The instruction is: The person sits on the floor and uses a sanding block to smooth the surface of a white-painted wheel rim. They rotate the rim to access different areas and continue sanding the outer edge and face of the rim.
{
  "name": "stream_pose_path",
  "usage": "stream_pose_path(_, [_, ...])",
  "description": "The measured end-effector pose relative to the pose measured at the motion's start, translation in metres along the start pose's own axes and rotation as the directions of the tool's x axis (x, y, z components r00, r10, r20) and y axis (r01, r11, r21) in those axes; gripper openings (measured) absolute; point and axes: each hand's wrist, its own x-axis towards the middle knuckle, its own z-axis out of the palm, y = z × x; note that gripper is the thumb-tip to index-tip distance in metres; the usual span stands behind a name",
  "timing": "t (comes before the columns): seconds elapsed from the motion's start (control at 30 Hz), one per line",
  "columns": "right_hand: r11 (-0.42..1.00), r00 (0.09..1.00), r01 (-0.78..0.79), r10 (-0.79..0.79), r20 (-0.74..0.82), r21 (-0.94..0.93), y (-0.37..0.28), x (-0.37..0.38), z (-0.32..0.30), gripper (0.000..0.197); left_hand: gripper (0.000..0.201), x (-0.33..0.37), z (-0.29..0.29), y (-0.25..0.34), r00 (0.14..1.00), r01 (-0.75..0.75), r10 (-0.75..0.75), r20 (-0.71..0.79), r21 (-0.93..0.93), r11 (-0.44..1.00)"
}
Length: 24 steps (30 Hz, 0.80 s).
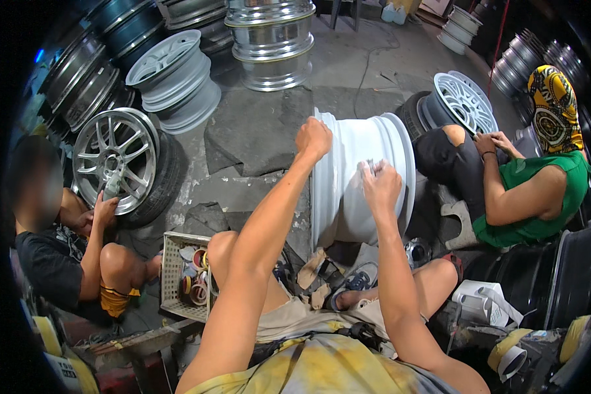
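A pale grey-white wheel rim [358, 148] stands on its tread side in front of me, its smooth barrel facing up. My left hand [314, 138] is closed over the rim's upper left edge. On the right part of the barrel, my right hand [382, 185] has its fingers pinched round a small grey piece [369, 167] that looks like a folded pad or sheet; its exact kind is hard to make out. Fingers and piece are at the barrel's surface. Dull smudges mark the paint below them.
A co-worker at left handles a silver spoked wheel [115, 161] on a tyre; another in a green top sits right by a grey wheel [463, 102]. A crate [167, 279] of tape rolls stands left of my knee. Stacked rims [269, 56] rise behind. Cardboard scraps [312, 268] lie near my feet.
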Motion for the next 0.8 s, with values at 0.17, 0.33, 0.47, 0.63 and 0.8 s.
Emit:
stream_pose_path(0.17, [0.999,0.994,-0.054,0.053,0.100,0.009,0.018,-0.021,-0.012,0.037,0.032,-0.004,-0.002,-0.004,1.000,0.007,-0.007,-0.014,0.003,1.000])
stream_pose_path(0.33, [1.000,0.999,-0.020,0.020,0.027,0.010,0.007,-0.004,-0.006,0.037,0.032,-0.003,-0.002,0.003,1.000,-0.001,0.000,0.017,0.014,1.000])
stream_pose_path(0.47, [0.995,0.987,-0.083,0.074,0.142,0.063,0.019,-0.022,-0.011,0.038,0.032,-0.003,0.002,-0.008,1.000,0.006,-0.006,0.008,0.009,1.000])
stream_pose_path(0.63, [0.995,0.996,0.085,-0.085,-0.012,-0.046,0.007,-0.007,0.003,0.039,0.032,-0.005,0.001,0.004,1.000,-0.002,0.001,0.025,0.010,1.000])
stream_pose_path(0.8, [0.999,1.000,0.017,-0.017,0.007,0.028,0.005,-0.031,0.007,0.035,0.033,-0.001,-0.003,0.000,1.000,-0.006,0.006,-0.019,0.014,1.000])
